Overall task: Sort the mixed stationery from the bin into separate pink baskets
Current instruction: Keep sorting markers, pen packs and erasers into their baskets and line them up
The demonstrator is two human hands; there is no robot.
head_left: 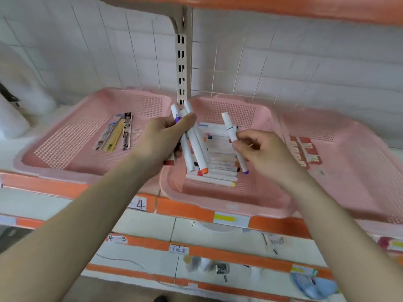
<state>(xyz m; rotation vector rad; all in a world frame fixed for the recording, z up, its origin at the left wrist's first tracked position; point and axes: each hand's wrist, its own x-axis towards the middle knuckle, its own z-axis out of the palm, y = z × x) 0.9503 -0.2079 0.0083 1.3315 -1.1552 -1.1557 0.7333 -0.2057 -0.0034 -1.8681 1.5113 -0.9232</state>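
Markers going into the middle basket (pixel 229 201)

Left hand (pixel 165 138) grips a bundle of markers (pixel 192 144); right hand (pixel 261 153) pinches one marker (pixel 232 136) mid-barrel. Likely light, stiff, smooth; hold by the barrel.

Right basket (pixel 357 149) cut off; labels (pixel 177 250) blurred

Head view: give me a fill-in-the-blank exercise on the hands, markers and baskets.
The right hand pinches a single marker whose lower tip is ____.
The left hand grips a bundle of markers over the ____ basket.
The left basket holds ____ packaged pens.
Missing words: purple; middle; three.
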